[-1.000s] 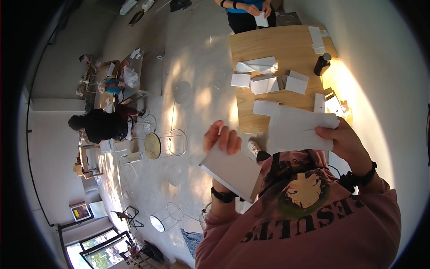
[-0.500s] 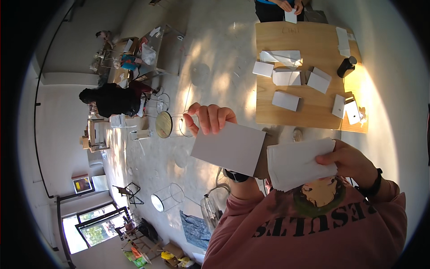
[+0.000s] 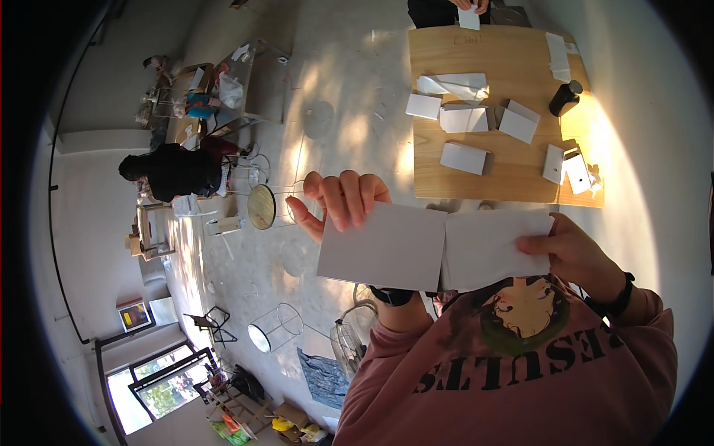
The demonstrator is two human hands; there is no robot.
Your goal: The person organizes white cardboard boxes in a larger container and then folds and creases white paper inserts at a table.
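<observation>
In front of my chest my left hand [image 3: 348, 199] grips a stiff white rectangular card [image 3: 381, 249], its fingers curled over the top edge and the thumb held apart. My right hand [image 3: 576, 256] pinches a thin sheaf of white paper [image 3: 487, 253], the thumb pressed on its face near the right edge. The two white pieces meet edge to edge, the card's right side touching or slightly overlapping the sheaf. What lies behind them is hidden.
Beyond my hands, a wooden table [image 3: 513, 178] bears several white folded papers [image 3: 465, 157], a black bottle [image 3: 565, 98] and white flat pieces [image 3: 577, 173]. A person's hands [image 3: 472, 7] hold white paper at its far side. Leftward are a round stool [image 3: 262, 207] and a seated person [image 3: 178, 173].
The paper in my right hand has risen and levelled, closing the gap to the card. My left hand keeps its grip. The view has shifted a little, moving the table up and left.
</observation>
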